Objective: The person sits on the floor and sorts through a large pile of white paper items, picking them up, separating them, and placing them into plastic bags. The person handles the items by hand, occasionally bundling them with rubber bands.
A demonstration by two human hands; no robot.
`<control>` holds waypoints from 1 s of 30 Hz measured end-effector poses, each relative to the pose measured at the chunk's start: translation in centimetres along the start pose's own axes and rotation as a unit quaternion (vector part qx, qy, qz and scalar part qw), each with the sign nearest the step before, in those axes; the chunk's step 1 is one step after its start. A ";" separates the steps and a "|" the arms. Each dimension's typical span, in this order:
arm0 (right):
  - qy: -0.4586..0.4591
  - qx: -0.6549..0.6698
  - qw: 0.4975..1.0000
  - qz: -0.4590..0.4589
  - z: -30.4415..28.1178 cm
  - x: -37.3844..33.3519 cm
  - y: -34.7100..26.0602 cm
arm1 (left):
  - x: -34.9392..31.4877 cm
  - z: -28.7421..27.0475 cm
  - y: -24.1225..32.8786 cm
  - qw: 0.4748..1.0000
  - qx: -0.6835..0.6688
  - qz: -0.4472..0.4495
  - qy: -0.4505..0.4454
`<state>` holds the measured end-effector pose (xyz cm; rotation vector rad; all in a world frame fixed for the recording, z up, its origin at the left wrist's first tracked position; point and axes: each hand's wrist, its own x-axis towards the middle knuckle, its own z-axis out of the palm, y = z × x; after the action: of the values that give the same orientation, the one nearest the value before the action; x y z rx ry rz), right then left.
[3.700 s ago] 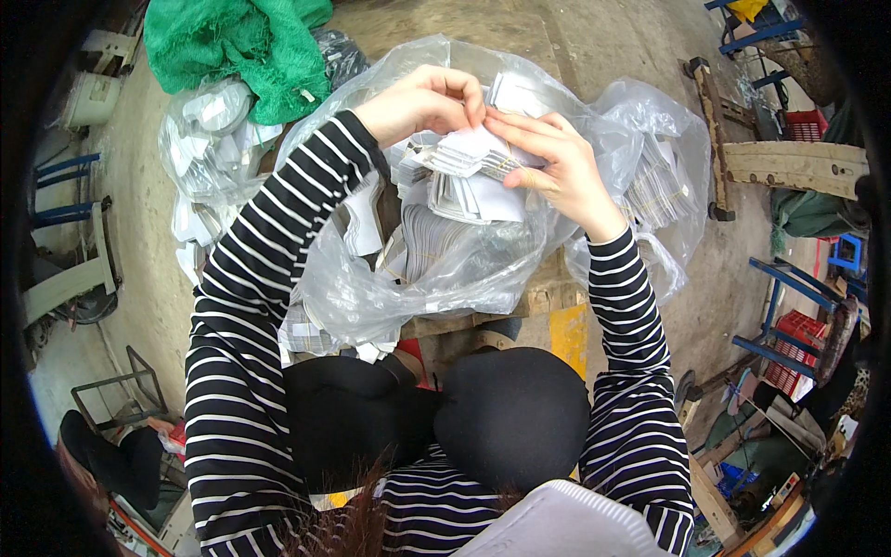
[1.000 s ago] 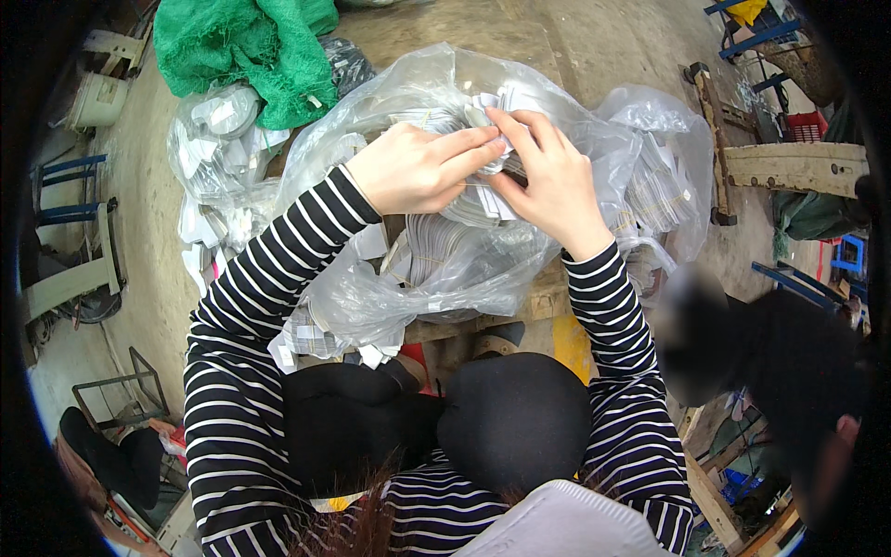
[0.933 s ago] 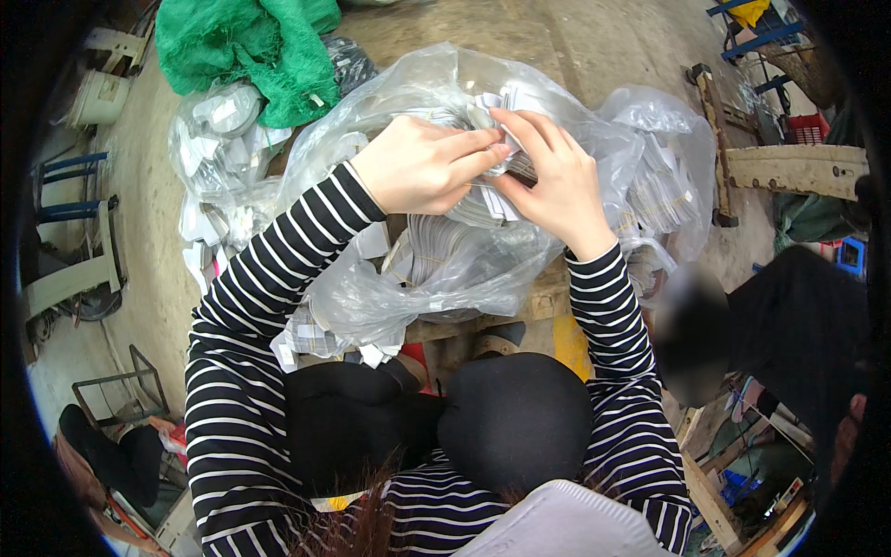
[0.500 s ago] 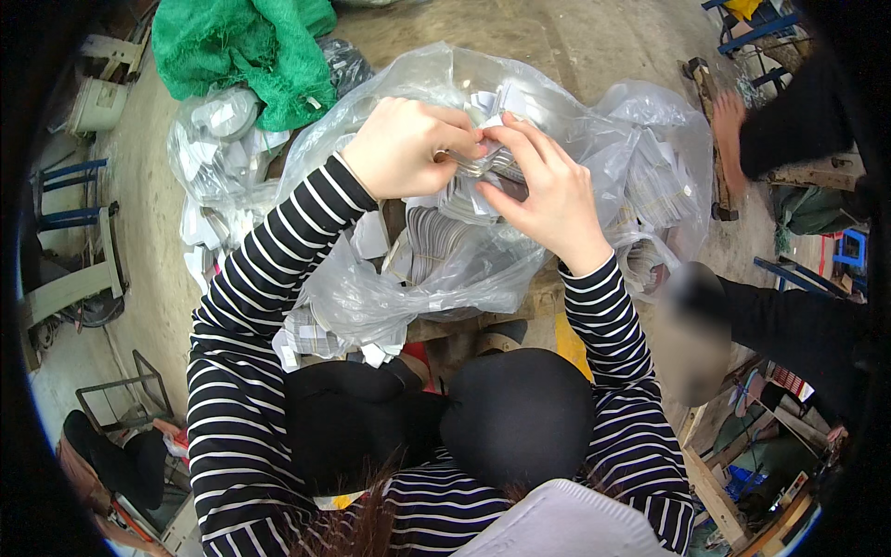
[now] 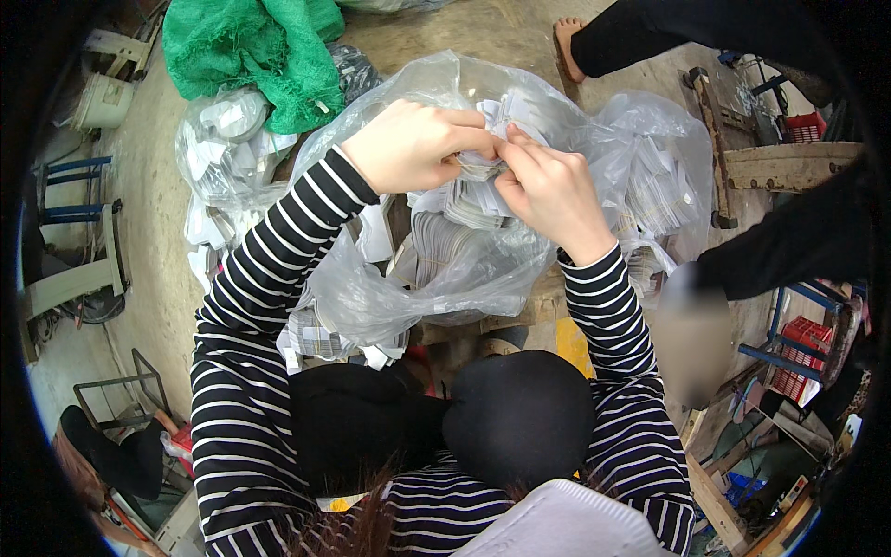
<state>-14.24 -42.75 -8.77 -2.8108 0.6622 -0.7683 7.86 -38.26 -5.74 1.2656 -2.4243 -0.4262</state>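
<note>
Above a clear plastic bag (image 5: 445,311), my left hand (image 5: 408,148) is closed, fingertips pinching a bundle of thin white-grey pieces (image 5: 480,173). My right hand (image 5: 560,193) meets it from the right, thumb and fingers closed at the bundle's other side. Both sets of fingertips nearly touch at the top; exactly what they pinch there is partly hidden. Under the hands, in the bag, more stacked bundles (image 5: 444,239) of the same curved, layered pieces lie together, some with a thin band around them.
More bags of white pieces lie at the right (image 5: 657,186) and left (image 5: 218,158). A green woven sack (image 5: 255,56) is at the far left. Another person's bare foot (image 5: 568,48) and dark-clothed leg are at the far right, by a wooden bench (image 5: 789,165).
My right fingers have drawn together, from spread apart to bunched against my left fingertips. The other person's leg and foot have moved farther into view at the far right.
</note>
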 end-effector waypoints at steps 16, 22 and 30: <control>-0.025 0.048 0.998 0.022 -0.6 1.1 0.2 | -0.5 1.7 -2.8 0.959 -0.270 -0.072 0.038; -0.024 0.090 0.995 0.039 -0.7 1.2 0.7 | -0.6 4.2 -3.4 0.954 -0.269 -0.094 0.097; -0.020 0.101 0.994 0.040 -0.5 1.7 0.2 | -2.7 4.3 -4.4 0.902 -0.387 -0.190 -0.039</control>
<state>-13.25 -43.71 -7.58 -2.5932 0.6477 -0.7179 10.49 -38.06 -11.93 1.3157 -1.7160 -1.4014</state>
